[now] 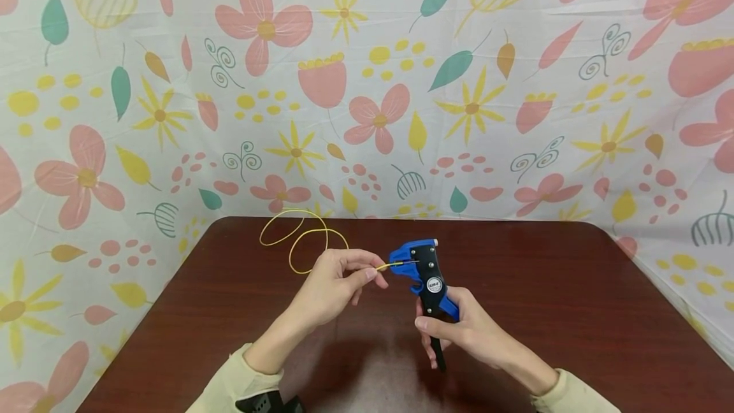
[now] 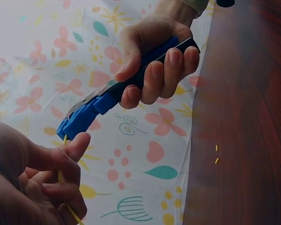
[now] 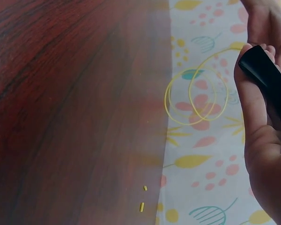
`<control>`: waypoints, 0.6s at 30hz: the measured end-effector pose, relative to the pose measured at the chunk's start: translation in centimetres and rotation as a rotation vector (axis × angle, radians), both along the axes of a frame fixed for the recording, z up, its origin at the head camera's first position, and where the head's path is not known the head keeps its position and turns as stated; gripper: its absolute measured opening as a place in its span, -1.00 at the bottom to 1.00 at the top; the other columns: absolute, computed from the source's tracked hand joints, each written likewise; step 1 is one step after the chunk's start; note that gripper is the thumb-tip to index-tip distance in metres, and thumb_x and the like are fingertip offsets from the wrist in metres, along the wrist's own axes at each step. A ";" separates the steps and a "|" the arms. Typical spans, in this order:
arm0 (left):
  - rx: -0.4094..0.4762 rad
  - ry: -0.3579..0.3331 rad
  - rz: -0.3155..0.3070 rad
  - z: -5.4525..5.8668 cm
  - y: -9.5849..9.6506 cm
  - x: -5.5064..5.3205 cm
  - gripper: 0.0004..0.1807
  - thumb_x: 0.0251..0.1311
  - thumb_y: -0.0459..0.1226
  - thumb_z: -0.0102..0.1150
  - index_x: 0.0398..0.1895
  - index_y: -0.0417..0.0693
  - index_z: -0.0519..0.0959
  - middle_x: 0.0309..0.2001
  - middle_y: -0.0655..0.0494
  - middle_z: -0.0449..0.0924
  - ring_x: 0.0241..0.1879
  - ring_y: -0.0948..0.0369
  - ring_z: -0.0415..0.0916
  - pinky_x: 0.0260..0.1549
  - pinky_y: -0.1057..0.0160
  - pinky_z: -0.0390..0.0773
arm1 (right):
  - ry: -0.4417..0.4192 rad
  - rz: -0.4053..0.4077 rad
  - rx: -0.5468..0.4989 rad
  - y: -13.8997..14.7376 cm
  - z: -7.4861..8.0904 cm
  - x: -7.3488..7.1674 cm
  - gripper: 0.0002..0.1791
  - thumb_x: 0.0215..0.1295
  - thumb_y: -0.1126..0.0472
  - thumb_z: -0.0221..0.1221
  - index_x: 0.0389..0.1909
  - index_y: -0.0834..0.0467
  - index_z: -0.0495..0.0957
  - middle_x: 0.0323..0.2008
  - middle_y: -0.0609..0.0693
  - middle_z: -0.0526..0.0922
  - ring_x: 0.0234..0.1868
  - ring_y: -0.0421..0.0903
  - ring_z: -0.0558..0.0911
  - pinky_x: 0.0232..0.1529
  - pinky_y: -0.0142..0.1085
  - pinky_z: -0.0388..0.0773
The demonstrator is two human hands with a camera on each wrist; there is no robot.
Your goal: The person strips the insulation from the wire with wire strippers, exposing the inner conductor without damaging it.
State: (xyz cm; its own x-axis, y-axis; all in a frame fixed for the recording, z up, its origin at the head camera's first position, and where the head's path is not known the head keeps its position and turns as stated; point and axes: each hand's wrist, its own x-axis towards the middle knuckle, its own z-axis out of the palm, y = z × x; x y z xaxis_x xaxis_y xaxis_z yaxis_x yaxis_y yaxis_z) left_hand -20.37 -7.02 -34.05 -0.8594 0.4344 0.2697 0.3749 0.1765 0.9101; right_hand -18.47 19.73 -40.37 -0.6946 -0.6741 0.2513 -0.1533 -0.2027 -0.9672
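Note:
My right hand point(image 1: 473, 330) grips the handles of a blue and black wire stripper point(image 1: 425, 266), its head tilted up and toward the left. Between thumb and fingers, my left hand point(image 1: 329, 282) pinches a yellow wire point(image 1: 383, 266) close to its end. That end enters the blue nose of the stripper, and a thin bare strand shows beside the black body. Seen from the left wrist, the wire point(image 2: 61, 176) runs down through the left fingers. Behind the left hand, the rest of the wire hangs in loose loops point(image 3: 196, 123).
Two short yellow pieces point(image 2: 217, 148) lie on the dark reddish-brown wooden table point(image 1: 545, 298). A flower-patterned cloth point(image 1: 367, 81) hangs along the table's back and sides. A black device point(image 1: 266, 402) sits at the left wrist.

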 end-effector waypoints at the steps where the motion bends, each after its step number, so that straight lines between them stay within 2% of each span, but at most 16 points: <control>1: -0.002 0.002 0.001 0.0 0.1 0.0 -0.83 0.43 -0.51 0.17 -0.08 -0.26 0.73 -0.33 -0.07 0.78 -0.67 0.20 0.38 -0.69 0.36 0.29 | 0.001 -0.001 0.000 0.1 0.0 0.0 -0.87 0.58 0.46 0.00 0.03 0.39 0.44 -0.40 0.44 0.51 -0.49 0.10 0.67 -0.47 0.26 0.66; 5: -0.007 0.009 0.001 0.1 0.2 0.1 -0.84 0.43 -0.51 0.18 -0.09 -0.26 0.73 -0.35 -0.01 0.78 -0.67 0.20 0.38 -0.68 0.35 0.31 | 0.002 -0.007 0.004 0.2 0.0 0.2 -0.88 0.58 0.46 0.01 0.02 0.41 0.43 -0.41 0.45 0.51 -0.50 0.12 0.67 -0.47 0.27 0.66; 18: -0.008 0.003 0.004 0.3 0.6 0.2 -0.84 0.44 -0.50 0.18 -0.09 -0.26 0.73 -0.35 0.00 0.78 -0.66 0.19 0.36 -0.68 0.36 0.30 | -0.001 -0.042 0.013 0.5 0.3 0.6 -0.88 0.58 0.44 0.04 0.00 0.43 0.41 -0.44 0.45 0.48 -0.52 0.03 0.65 -0.55 0.27 0.63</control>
